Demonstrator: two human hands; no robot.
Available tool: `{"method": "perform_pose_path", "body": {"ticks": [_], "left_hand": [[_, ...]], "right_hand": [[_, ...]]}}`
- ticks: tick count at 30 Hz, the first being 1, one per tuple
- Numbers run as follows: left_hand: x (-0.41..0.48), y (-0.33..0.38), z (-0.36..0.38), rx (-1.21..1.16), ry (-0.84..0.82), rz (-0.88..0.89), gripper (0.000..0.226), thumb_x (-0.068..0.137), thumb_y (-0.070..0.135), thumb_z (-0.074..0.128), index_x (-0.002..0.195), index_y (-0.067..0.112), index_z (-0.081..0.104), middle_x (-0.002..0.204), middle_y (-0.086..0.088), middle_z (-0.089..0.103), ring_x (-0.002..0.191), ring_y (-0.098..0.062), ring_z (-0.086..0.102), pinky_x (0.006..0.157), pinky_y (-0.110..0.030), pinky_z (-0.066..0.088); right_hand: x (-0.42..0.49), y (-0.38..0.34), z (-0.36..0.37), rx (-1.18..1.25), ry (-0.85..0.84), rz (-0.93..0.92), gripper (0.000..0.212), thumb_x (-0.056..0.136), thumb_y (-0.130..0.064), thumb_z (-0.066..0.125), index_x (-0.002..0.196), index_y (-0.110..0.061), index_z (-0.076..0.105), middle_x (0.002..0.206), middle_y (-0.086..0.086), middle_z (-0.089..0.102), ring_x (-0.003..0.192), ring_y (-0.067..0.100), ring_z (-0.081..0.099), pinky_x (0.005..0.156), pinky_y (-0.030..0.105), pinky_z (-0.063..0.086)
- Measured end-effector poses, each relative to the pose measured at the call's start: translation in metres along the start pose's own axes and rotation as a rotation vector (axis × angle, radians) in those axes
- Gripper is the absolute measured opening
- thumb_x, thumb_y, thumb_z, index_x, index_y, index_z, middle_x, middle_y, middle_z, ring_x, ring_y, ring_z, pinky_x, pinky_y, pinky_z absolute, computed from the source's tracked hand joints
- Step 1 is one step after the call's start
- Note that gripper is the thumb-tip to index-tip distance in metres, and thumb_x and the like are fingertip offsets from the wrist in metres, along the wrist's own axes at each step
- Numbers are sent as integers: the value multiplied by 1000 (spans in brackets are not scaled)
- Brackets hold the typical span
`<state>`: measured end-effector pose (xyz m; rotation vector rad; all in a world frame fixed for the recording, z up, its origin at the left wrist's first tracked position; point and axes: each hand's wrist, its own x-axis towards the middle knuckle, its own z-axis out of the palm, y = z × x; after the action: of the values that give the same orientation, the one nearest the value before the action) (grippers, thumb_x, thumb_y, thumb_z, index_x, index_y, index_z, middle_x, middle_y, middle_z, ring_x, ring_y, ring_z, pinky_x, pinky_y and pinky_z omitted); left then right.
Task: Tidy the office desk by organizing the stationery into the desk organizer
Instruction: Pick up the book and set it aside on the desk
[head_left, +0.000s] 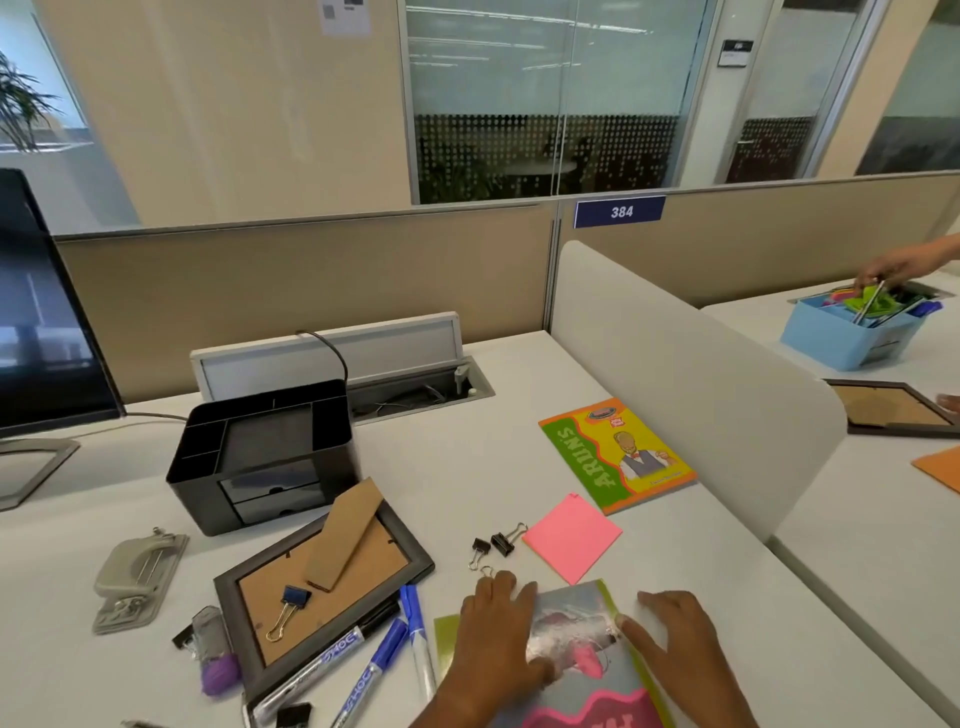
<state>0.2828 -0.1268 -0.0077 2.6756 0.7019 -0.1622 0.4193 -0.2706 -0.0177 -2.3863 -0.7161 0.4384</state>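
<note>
White office desk in a cubicle, walled by beige partitions. Near its front edge we lay both hands on a glossy notebook. Our left hand rests flat on the cover, fingers straight and relaxed. Our right hand lies along the right edge, fingers loosely spread, gripping nothing.

The black desk organizer stands well to the left and farther back, behind a face-down picture frame. Blue markers lie just left of the notebook. Binder clips and a pink sticky pad lie just beyond it.

We judge the step in hand is lifting the notebook. To do it well, we should hook fingertips under one edge, pinch it firmly, carry it over the frame, and stand it upright in the organizer's largest compartment.
</note>
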Motion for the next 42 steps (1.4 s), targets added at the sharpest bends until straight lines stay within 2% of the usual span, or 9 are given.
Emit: {"method": "perform_pose_path", "body": {"ticks": [5,12,19,22,26,30,36,40,42], "left_hand": [[0,6,-12,89,-34,-11,80,72,52,66,132,10,34,134,-8,35,125,-24,29,100,-37,28],[12,16,-26,108,-121,-59,85,70,40,76,132,4,30,135,-17,36,127,-32,30,104,-39,29],[23,16,-27,81,-159,-130,70,72,41,74,121,1,45,134,-19,40,130,-35,29,108,-41,27],[24,14,-30,0,-130,-126,56,77,40,69,114,5,47,128,-19,48,123,-34,37,100,-40,34],[23,9,-40,-273,-58,-72,22,88,27,58,102,12,50,120,-18,56,112,-29,51,88,-36,41],[24,13,-62,-397,92,-4,21,88,19,56,104,6,58,110,-14,64,105,-29,56,80,-34,42],[31,13,-82,-254,460,56,20,93,18,48,108,18,62,114,-3,62,112,-24,47,93,-35,35],[41,4,-68,-188,461,-13,32,94,27,46,126,20,50,130,-3,48,123,-21,40,98,-33,33],[46,1,-56,-304,432,-71,37,94,24,46,131,19,46,133,-5,44,126,-21,39,101,-32,33]], "right_hand": [[-19,-26,3,-284,-180,-35,74,69,-58,66,127,-22,40,128,5,37,119,23,37,96,27,36],[-26,-39,11,-237,-126,-20,72,69,-48,69,127,-20,36,123,6,41,115,22,40,90,26,38],[-19,-37,10,-149,-146,89,79,67,-41,75,130,-15,35,124,12,43,117,27,41,92,28,38],[-15,-31,7,-17,-155,113,70,68,-31,77,126,-14,42,120,15,48,112,28,48,88,29,41],[-11,-22,-6,296,-224,91,21,79,-22,71,89,-8,61,77,8,60,68,19,55,62,25,39],[-6,-18,-25,565,-306,95,19,89,-18,58,74,-6,60,62,6,57,60,19,48,52,25,33],[16,-26,-44,653,-159,-5,11,90,-9,54,80,-6,58,54,4,55,44,11,43,41,17,31],[37,-24,-41,714,53,49,15,90,-10,53,76,-9,57,56,9,49,45,16,39,44,23,32],[48,-24,-38,789,154,108,12,91,-10,53,80,-7,55,58,10,46,49,19,37,47,27,32]]}}
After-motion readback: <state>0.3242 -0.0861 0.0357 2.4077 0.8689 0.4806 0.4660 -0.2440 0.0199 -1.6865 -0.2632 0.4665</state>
